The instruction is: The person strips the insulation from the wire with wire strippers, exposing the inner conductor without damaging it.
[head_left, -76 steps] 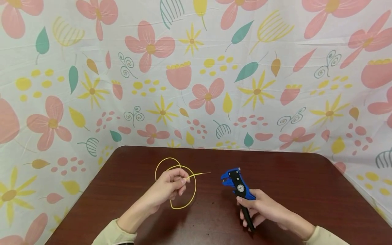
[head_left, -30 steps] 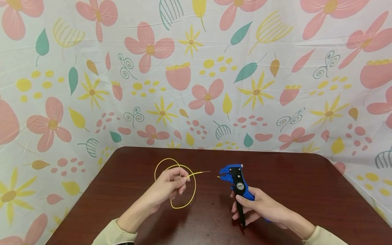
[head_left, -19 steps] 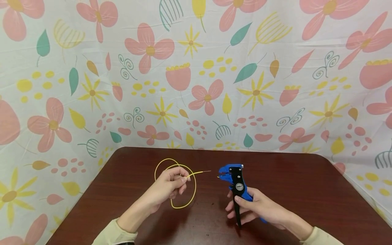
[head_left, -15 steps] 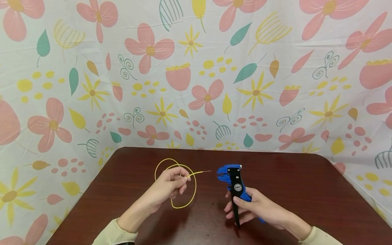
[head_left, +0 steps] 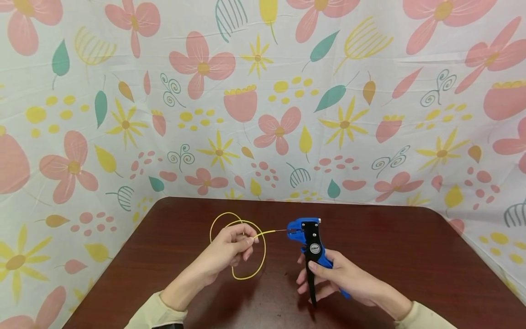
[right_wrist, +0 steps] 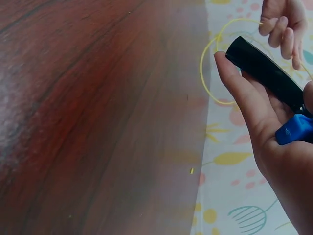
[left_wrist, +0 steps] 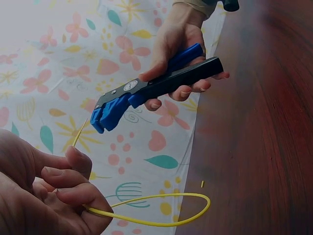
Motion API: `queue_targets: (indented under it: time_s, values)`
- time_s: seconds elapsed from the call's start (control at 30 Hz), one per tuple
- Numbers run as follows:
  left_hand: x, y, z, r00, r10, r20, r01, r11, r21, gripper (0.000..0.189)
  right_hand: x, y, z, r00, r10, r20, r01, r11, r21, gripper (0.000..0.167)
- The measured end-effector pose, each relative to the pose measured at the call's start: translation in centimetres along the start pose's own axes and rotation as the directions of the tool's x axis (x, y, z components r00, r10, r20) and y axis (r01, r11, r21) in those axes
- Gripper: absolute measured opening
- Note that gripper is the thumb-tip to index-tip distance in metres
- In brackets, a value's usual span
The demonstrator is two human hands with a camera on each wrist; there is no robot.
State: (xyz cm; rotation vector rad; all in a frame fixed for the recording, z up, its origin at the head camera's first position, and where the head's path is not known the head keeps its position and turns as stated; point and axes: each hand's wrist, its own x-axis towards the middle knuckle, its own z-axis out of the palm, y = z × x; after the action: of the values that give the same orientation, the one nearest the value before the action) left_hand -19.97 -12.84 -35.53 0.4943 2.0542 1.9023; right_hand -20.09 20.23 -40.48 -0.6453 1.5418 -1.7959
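My left hand pinches a yellow wire between thumb and fingers near its stripped end. The rest of that wire loops loosely around behind the hand. From the insulation a thin bare metal tip points right, toward the wire stripper's jaws. The left wrist view shows a small gap between tip and jaws. My right hand holds the blue and black wire stripper by its handles, head up, with the handles spread. A short yellow bit of insulation appears in both wrist views; whether it touches the table is unclear.
Both hands are above a dark reddish-brown wooden table. A white cloth with printed flowers hangs behind it and at the sides. A few tiny dark specks mark the tabletop near the front.
My right hand has shifted left, bringing the stripper's head close to the bare wire tip. The yellow bit lately seen at its jaws has left them. My left hand has barely moved.
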Motion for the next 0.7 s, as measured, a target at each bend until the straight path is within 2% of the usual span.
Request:
queue_targets:
  time_s: [0.4, 0.7]
  values:
    - [0.3, 0.2, 0.2, 1.000, 0.015, 0.019, -0.015, 1.000, 0.005, 0.012, 0.5, -0.1, 0.5, 1.000, -0.007, 0.022, 0.006, 1.000, 0.027, 0.037]
    - [0.6, 0.1, 0.5, 0.999, 0.028, 0.027, -0.028, 1.000, 0.005, 0.012, 1.1, -0.1, 0.9, 0.999, -0.026, 0.041, 0.024, 0.999, 0.041, 0.033]
